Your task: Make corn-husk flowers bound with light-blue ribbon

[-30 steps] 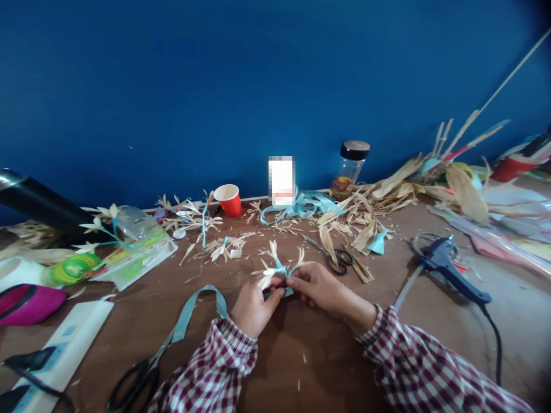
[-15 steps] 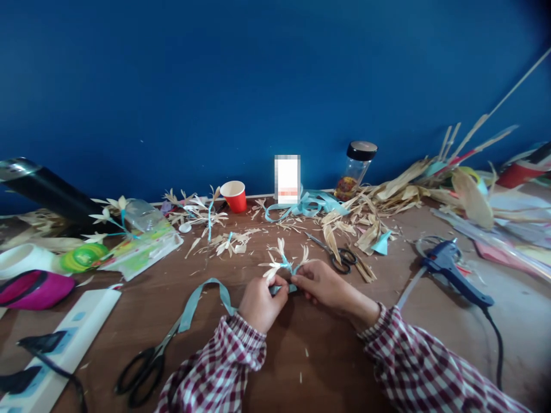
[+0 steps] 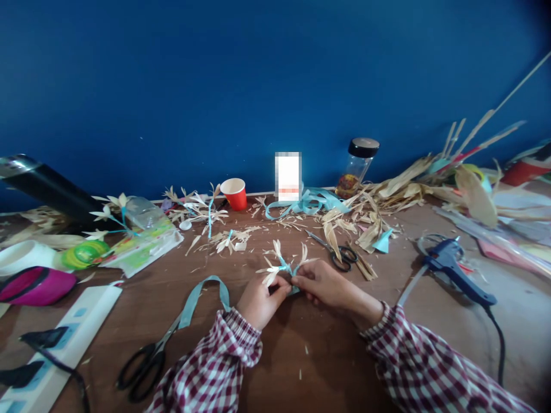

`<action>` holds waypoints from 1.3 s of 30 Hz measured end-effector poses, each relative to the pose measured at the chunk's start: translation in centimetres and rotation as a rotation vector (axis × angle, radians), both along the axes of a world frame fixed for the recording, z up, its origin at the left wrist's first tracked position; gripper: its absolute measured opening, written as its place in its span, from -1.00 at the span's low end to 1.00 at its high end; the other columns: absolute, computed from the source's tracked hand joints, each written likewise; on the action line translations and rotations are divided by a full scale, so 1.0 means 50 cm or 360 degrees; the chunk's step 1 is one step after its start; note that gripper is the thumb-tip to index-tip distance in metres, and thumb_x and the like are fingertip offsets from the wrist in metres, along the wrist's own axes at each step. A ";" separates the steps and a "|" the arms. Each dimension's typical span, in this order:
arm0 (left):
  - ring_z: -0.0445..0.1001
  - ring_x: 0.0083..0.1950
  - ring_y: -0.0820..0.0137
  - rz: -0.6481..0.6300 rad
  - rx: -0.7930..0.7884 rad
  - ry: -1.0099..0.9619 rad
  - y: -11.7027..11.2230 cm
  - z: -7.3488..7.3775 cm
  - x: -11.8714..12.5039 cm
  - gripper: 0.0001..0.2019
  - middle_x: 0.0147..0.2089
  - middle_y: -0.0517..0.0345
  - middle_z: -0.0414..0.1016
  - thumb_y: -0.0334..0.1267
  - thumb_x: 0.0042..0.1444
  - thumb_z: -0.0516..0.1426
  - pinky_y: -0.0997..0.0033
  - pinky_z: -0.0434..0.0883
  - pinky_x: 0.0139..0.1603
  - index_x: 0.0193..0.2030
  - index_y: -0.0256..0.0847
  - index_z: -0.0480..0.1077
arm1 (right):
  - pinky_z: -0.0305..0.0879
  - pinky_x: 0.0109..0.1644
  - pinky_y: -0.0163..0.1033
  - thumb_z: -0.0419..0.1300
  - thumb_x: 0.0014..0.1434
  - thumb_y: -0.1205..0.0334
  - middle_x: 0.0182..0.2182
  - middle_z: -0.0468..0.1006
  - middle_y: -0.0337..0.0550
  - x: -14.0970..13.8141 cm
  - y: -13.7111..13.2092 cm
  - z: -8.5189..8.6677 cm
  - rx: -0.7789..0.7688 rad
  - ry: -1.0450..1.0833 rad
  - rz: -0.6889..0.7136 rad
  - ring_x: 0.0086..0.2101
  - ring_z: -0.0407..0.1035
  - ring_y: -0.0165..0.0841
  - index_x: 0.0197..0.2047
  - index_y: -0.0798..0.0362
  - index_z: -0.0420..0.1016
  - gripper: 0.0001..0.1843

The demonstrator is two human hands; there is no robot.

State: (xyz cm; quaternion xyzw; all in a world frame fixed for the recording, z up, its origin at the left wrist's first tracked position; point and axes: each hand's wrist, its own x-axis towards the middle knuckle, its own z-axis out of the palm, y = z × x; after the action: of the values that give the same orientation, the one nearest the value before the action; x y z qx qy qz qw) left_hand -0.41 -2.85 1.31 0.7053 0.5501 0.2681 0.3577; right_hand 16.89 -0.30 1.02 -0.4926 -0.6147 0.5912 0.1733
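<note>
Pinched between my two hands is a small spray of pale corn-husk flowers (image 3: pixel 275 265) with stems wrapped in light blue. My left hand (image 3: pixel 263 298) is closed at its lower left, thumb and forefinger together near the stem and a blue ribbon. My right hand (image 3: pixel 321 282) is closed on the stem from the other side; its lower fingers are curled under. A light blue ribbon (image 3: pixel 205 285) loops over the table from the black-handled scissors (image 3: pixel 148 361) towards my left wrist. The fingertips partly hide the stem's lower end.
A blue glue gun (image 3: pixel 460 269) lies right, its cord trailing forward. Small scissors (image 3: pixel 342 258) rest among husk scraps (image 3: pixel 331 226). A white power strip (image 3: pixel 64 344) is at left. Behind stand a red paper cup (image 3: pixel 235 195) and a lidded jar (image 3: pixel 355 172). Another husk flower spray (image 3: pixel 120 215) lies left.
My left hand has shifted slightly, its thumb and fingers closer to the right hand's fingertips. The view has moved a little; the flower spray stays between both hands.
</note>
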 end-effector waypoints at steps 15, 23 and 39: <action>0.42 -0.28 0.24 0.0406 0.0260 0.0764 -0.024 -0.022 0.017 -0.92 -0.43 0.10 0.49 -0.24 -0.02 0.14 0.36 0.29 -0.31 -0.45 -0.15 0.42 | -0.05 -0.53 -0.39 0.14 0.04 0.20 -0.65 0.36 -0.26 -0.023 -0.010 -0.013 0.0854 -0.0601 -0.0064 -0.59 0.18 -0.49 -0.60 0.11 0.33 -0.76; 0.37 -0.18 0.18 0.0748 0.0555 0.0808 -0.054 -0.045 -0.016 -0.75 -0.23 -0.01 0.33 -0.22 -0.04 0.14 0.27 0.38 -0.29 -0.22 -0.24 0.23 | 0.05 -0.43 -0.36 0.19 0.05 0.16 -0.48 0.49 -0.18 -0.016 -0.020 -0.014 0.0968 -0.0787 -0.0075 -0.47 0.32 -0.39 -0.42 0.08 0.38 -0.84; 0.31 -0.04 0.26 -0.0091 0.1235 0.1357 -0.080 -0.031 0.018 -0.78 -0.09 0.11 0.46 -0.40 0.11 0.07 0.14 0.18 0.07 -0.16 -0.09 0.47 | 0.01 -0.48 -0.32 0.21 0.03 0.12 -0.55 0.50 -0.19 -0.009 -0.004 -0.018 0.0947 -0.0885 -0.0014 -0.53 0.32 -0.39 -0.50 0.06 0.43 -0.80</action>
State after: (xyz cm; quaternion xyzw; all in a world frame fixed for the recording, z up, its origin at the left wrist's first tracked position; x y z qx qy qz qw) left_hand 0.50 -6.86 -0.24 0.8453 0.4877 0.1324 -0.1735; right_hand 16.46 -0.51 0.13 -0.5647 -0.7802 0.2309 0.1380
